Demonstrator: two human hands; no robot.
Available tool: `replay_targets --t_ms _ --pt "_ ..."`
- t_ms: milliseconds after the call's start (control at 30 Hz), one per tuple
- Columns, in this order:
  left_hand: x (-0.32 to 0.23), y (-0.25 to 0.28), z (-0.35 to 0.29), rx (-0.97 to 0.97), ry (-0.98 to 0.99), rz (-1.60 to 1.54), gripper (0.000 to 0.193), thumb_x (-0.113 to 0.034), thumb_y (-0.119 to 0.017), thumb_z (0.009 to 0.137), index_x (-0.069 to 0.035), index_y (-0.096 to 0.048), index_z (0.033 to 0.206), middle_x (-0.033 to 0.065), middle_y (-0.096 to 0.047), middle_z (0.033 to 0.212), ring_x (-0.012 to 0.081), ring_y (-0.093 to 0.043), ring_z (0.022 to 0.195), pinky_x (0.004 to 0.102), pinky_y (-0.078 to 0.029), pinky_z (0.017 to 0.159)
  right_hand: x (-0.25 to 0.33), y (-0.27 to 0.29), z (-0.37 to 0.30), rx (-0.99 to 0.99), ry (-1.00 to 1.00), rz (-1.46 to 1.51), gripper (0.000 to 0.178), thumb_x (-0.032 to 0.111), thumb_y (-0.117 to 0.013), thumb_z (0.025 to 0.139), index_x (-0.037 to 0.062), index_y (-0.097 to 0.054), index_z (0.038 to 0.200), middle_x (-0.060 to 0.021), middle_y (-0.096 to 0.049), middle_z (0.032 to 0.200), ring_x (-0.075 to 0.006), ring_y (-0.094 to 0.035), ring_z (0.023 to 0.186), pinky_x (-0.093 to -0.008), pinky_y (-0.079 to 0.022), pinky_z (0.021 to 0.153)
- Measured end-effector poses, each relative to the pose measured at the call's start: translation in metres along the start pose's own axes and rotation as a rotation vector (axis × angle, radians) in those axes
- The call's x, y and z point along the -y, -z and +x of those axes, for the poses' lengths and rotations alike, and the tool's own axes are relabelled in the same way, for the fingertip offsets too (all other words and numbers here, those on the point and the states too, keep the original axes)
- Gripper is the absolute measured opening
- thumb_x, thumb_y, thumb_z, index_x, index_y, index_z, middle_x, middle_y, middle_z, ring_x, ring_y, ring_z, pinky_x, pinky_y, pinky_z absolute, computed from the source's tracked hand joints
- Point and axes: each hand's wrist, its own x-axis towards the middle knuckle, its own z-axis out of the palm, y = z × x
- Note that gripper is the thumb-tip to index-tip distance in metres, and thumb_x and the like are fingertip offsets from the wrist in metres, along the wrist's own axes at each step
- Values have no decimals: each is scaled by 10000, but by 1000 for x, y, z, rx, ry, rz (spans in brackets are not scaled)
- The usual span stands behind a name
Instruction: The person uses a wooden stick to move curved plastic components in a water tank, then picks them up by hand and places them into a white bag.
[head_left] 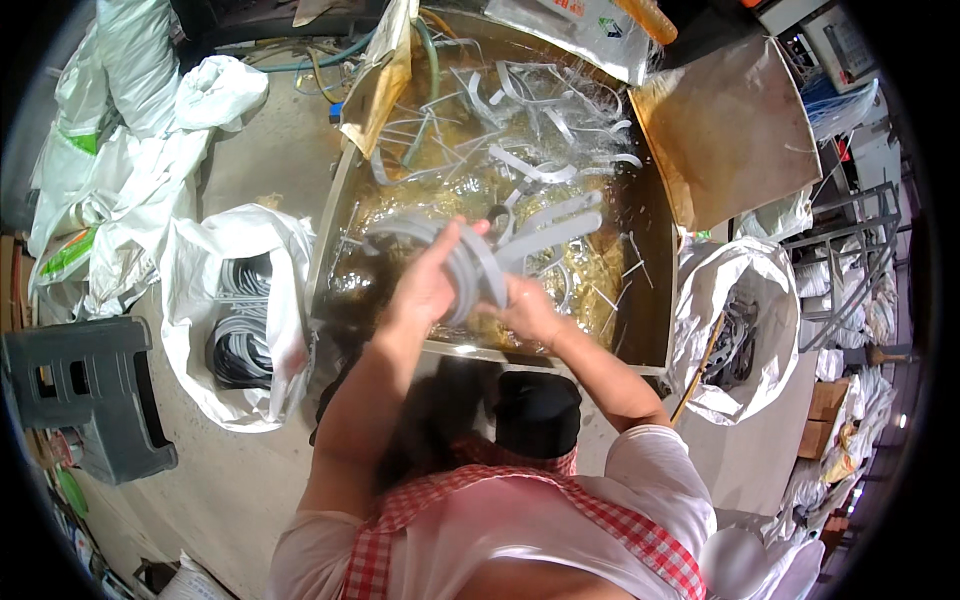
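Both my hands hold a stack of grey rubber rings [470, 262] over the near part of a metal tank [655, 300] filled with yellowish liquid. My left hand [428, 285] grips the stack from the left, fingers wrapped around the rings. My right hand [528, 310] holds the same stack from below on the right. Several more grey rings and strips [520, 120] float in the liquid further back.
A white sack [190, 300] with dark rings [240, 340] stands to the left of the tank. A silvery sack [740, 270] with dark parts stands to the right. A grey plastic stool [90, 390] sits far left. White bags [130, 150] pile at upper left.
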Motion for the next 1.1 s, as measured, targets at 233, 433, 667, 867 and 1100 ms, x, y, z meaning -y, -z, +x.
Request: replay_targets --t_ms 233,433,667,867,1100 --pt "-11 16 5 4 -75 248 330 -40 -562 785 29 -493 1100 148 -597 947 236 -583 882 355 -472 795 2 31 9 -359 -96 751 402 206 -554 820 -14 -440 1137 -138 -568 959 -209 -578 812 -341 -491 672" --pt "22 9 -2 280 -195 1148 362 -5 -594 769 39 -500 1116 130 -584 1049 179 -575 923 301 -465 809 -9 60 26 -73 -189 627 377 316 -469 897 33 -498 1144 -104 -585 946 -213 -583 856 -375 -469 757" --pt "44 10 1 240 -175 771 574 34 -616 751 30 -367 1268 146 -491 1184 228 -508 1058 330 -390 928 57 29 21 -215 -242 593 707 508 -401 863 -32 -320 1312 -298 -347 1305 -405 -307 1242 -429 -235 1035" --pt "19 18 0 187 -172 754 600 -3 -602 737 34 -331 1271 169 -527 1106 267 -566 923 375 -461 861 -5 33 17 -568 101 149 629 384 -581 776 38 -406 1271 -230 -413 1272 -366 -314 1236 -481 -266 985" --pt "38 -14 -26 679 338 989 773 -131 -729 647 54 -315 1274 194 -530 1105 276 -545 1000 388 -421 896 -29 65 27 -741 685 -357 730 259 -731 608 70 -432 1246 -200 -417 1283 -350 -391 1201 -462 -336 968"
